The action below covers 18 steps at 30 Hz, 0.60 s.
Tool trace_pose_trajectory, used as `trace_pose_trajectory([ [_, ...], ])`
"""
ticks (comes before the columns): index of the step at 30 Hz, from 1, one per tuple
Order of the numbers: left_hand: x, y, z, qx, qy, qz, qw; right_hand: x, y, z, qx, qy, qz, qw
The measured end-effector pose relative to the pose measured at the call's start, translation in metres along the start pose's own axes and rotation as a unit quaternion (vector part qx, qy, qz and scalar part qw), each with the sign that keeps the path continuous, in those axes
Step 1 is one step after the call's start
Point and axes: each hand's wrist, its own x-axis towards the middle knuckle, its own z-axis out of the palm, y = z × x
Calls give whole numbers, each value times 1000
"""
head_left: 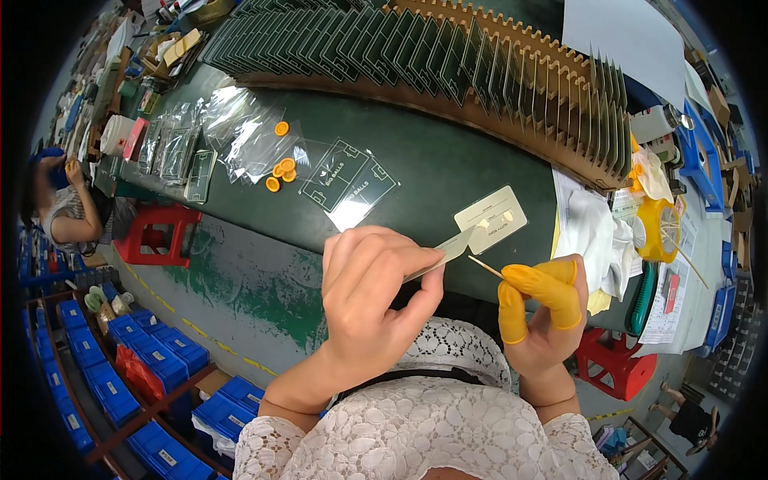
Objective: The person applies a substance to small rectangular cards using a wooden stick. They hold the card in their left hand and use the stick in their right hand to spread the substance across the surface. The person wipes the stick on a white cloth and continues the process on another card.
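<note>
My left hand (pixel 370 292) pinches a thin cream card (pixel 450 246) between thumb and fingers, tilted nearly edge-on. Yellow finger cots cover several fingers of my right hand (pixel 544 308), which grips a thin wooden stick (pixel 486 267). The stick's tip points toward the held card, close to its edge. Just beyond, a second cream card (pixel 500 218) with small gold marks lies on the green table (pixel 432 160). To the left are two dark green printed cards (pixel 350 176) in clear sleeves. Several orange round discs (pixel 286 166) lie near them.
A long brown slotted rack (pixel 512 136) full of upright green cards (pixel 416 48) spans the table's far side. Clear plastic sleeves (pixel 248 136) lie at left. At right stand a yellow tape roll (pixel 659 230) and white cloth (pixel 592 232). A co-worker (pixel 76 204) sits far left.
</note>
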Motion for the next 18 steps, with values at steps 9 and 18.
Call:
trace_pose_trajectory([
  [9,-2,0,3,-6,8,3,1000,-1,-1,3,27,-10,11,1000],
  [18,-3,0,3,-4,9,6,1000,0,0,5,17,-14,-3,1000],
])
